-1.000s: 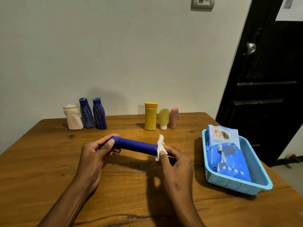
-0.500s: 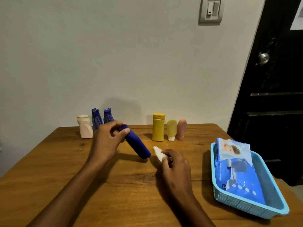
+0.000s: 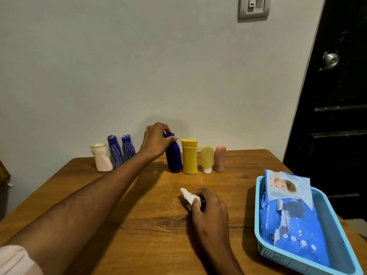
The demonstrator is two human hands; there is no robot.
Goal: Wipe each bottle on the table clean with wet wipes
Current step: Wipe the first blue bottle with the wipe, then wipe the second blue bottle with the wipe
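My left hand (image 3: 156,141) grips the top of a plain dark blue bottle (image 3: 174,157), which stands upright at the back of the wooden table (image 3: 139,225), right beside a yellow bottle (image 3: 189,157). My right hand (image 3: 206,207) rests on the table in the middle and holds a crumpled white wet wipe (image 3: 188,196). Further along the back row stand a pale yellow tube (image 3: 207,158), a pink tube (image 3: 220,157), two striped blue bottles (image 3: 115,150) (image 3: 128,148) and a white bottle (image 3: 101,157).
A light blue plastic basket (image 3: 341,225) at the right edge of the table holds a blue pack of wet wipes (image 3: 292,219). A dark door stands to the right, and a plain wall rises behind the row of bottles.
My left hand carried the dark blue bottle from the middle of the table to the back row and stood it upright. My right hand with the wipe came off the bottle and stayed low.
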